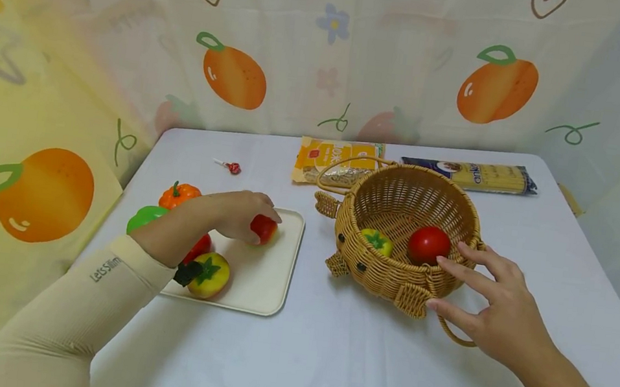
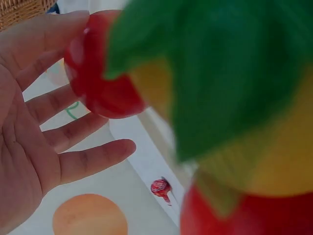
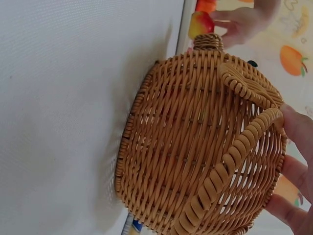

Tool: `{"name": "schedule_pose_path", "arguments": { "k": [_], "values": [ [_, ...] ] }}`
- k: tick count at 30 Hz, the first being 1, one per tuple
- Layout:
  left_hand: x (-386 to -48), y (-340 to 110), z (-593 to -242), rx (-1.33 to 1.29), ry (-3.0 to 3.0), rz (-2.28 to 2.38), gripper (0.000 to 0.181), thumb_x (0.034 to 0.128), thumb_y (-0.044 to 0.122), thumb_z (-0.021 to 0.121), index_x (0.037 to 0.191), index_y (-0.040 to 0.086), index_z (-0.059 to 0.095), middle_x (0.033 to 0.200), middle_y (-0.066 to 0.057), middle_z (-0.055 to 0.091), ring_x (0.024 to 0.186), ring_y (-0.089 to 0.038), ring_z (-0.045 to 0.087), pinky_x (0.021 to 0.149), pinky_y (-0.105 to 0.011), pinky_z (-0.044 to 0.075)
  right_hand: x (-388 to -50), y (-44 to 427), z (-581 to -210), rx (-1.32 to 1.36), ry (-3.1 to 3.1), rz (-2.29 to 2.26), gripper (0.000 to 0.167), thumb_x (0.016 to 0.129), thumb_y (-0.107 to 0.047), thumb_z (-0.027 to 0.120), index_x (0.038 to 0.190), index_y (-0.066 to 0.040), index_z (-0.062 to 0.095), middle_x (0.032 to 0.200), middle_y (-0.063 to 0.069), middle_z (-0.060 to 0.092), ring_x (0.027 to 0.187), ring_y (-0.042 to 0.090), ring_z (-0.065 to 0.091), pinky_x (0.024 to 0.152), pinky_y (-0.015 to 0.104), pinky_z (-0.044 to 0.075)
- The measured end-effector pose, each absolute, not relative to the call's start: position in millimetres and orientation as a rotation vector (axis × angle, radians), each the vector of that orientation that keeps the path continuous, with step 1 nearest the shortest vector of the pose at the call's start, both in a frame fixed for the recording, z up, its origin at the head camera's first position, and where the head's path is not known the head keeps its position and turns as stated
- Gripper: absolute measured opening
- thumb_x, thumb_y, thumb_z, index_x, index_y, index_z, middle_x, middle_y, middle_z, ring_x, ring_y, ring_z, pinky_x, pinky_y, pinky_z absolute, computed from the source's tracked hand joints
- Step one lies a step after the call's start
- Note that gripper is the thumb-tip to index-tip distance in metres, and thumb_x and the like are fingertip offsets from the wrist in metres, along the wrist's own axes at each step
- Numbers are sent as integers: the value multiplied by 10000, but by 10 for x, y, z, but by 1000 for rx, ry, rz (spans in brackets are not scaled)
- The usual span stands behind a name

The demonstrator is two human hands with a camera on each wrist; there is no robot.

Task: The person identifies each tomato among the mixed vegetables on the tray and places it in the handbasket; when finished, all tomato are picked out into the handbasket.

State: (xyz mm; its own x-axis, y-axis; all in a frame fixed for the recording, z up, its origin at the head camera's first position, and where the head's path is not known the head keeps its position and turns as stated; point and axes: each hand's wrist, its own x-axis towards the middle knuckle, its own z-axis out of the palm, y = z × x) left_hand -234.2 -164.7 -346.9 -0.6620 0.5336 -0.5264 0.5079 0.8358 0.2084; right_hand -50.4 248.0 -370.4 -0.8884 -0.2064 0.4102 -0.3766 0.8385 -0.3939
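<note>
On the cream tray (image 1: 257, 291), my left hand (image 1: 237, 213) pinches a glossy red toy fruit (image 2: 100, 73) with some yellow on it; its exact kind is unclear. Below that wrist lies a yellow toy fruit (image 1: 209, 276) with a green leafy top, beside a partly hidden red one (image 1: 200, 248). My right hand (image 1: 498, 303) holds the rim of a wicker basket (image 1: 381, 275), thumb outside and fingertips over the edge. Inside the basket are a red tomato (image 1: 428, 245) and a yellow-green fruit (image 1: 377, 241) with a leafy top.
An orange toy pumpkin (image 1: 179, 194) and a green toy vegetable (image 1: 146, 218) lie at the tray's left. Behind it is a wrapped lollipop (image 1: 233, 168). A yellow food packet (image 1: 331, 164) and a pasta pack (image 1: 477, 175) lie along the white table's back edge.
</note>
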Motion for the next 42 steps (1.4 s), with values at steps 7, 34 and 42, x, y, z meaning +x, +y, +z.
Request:
{"name": "schedule_pose_path", "arguments": {
  "k": [7, 34, 42],
  "values": [
    [-2324, -1661, -3477, 759, 2434, 70, 535, 938, 147, 741, 1446, 227, 594, 1451, -68, 546, 1264, -285, 515, 1007, -455, 553, -496, 2491, -3704, 440, -2649, 682, 680, 605, -265, 981, 1241, -189, 751, 1412, 161, 612, 1304, 487, 452, 874, 768, 441],
    [-2248, -1655, -3119, 846, 2449, 57, 506, 927, 141, 752, 1414, 186, 619, 1376, -80, 585, 1228, -296, 534, 945, -432, 576, -504, 2492, -3728, 446, -2638, 684, 684, 610, -264, 980, 1250, -202, 748, 1418, 166, 607, 1301, 492, 457, 872, 773, 446],
    [-2233, -1571, -2935, 861, 2448, 56, 512, 916, 140, 765, 1405, 207, 626, 1357, -66, 596, 1226, -291, 535, 930, -429, 582, -506, 2488, -3729, 454, -2634, 686, 678, 603, -252, 979, 1238, -187, 750, 1407, 177, 612, 1297, 497, 460, 869, 774, 450]
  ]
}}
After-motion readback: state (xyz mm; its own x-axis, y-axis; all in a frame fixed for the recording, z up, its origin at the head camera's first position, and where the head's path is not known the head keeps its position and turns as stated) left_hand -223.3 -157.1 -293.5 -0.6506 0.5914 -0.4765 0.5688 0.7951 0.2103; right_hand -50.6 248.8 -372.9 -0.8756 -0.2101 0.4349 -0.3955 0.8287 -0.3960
